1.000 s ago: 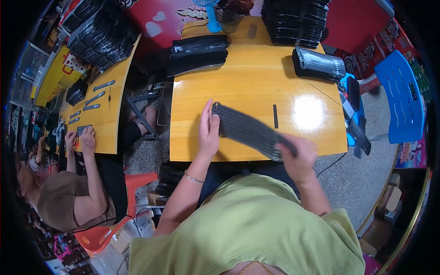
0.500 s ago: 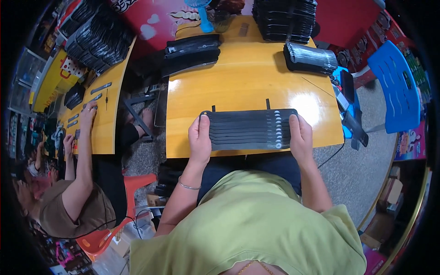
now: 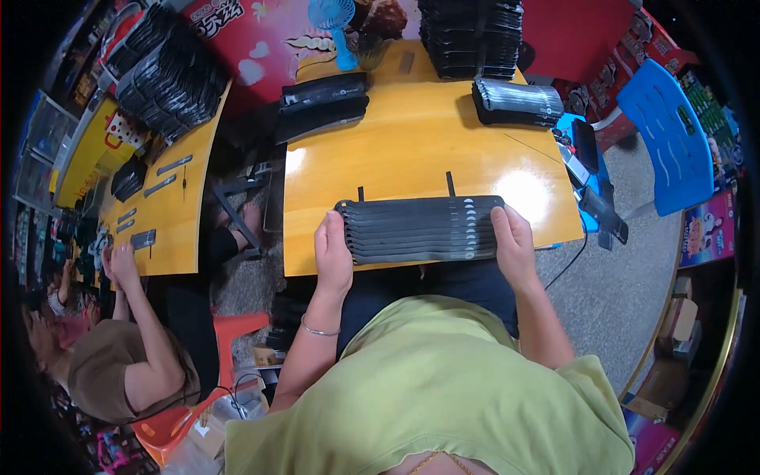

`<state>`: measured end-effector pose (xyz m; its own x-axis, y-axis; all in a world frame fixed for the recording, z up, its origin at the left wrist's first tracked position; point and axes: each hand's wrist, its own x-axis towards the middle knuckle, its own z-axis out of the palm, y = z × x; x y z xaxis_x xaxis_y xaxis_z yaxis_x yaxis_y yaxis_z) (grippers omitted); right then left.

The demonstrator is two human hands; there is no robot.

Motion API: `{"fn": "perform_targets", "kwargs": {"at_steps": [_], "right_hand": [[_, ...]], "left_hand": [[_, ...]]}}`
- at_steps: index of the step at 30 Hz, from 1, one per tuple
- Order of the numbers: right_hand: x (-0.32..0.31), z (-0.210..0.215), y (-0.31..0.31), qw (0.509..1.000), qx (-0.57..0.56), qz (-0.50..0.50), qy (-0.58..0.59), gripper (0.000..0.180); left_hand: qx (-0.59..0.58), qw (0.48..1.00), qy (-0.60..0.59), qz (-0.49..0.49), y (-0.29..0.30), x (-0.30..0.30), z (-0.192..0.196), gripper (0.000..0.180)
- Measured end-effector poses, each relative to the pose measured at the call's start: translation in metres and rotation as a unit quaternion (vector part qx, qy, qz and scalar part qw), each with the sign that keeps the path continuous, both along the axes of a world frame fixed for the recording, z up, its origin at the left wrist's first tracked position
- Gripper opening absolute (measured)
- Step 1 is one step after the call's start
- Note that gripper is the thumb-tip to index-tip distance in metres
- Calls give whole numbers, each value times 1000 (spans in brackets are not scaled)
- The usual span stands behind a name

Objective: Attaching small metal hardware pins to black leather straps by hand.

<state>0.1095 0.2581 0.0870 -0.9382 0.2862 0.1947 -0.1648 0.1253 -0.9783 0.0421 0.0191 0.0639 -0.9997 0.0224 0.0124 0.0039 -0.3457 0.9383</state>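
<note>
gripping layered black strips [image 3: 412, 229], both hands [image 3: 334, 252] [image 3: 516, 247] at opposite ends, yellow table [image 3: 396, 158] beyond

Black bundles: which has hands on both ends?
The fanned bundle nearest the green shirt: left hand and right hand hold its ends; no other is held so.

Background items: left, back and right
Left: co-worker [image 3: 101, 368] in brown top at a second yellow table [image 3: 184, 218], orange chair [image 3: 227, 339] right by them. Back: light-blue fan [image 3: 332, 16] in front of a red and pink printed wall [image 3: 265, 75]. Right: blue chair [image 3: 671, 134] with slotted back, dark cable [image 3: 571, 265] over grey speckled floor [image 3: 598, 313], cardboard boxes [image 3: 681, 321] on the low shelf at the rim
</note>
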Motion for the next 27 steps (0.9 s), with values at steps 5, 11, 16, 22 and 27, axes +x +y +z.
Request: {"fn": "perform_targets", "kwargs": {"at_steps": [5,11,16,22,27], "right_hand": [[-3,-8,9,998,-19,-21,-47,26],[-17,-31,34,995,-28,-34,-92,25],[-37,-34,61,991,18,-19,-134,22],[-55,-15,100,987,57,14,-152,17],[-76,25,143,971,232,-49,8,23]], "left_hand": [[-62,998,-25,-11,3,-2,-2,25],[-144,969,-40,-194,12,-4,9,30],[-151,955,-55,-250,23,-26,6,35],[-160,952,-45,-258,51,-57,14,25],[-264,924,61,-269,70,-107,9,26]]}}
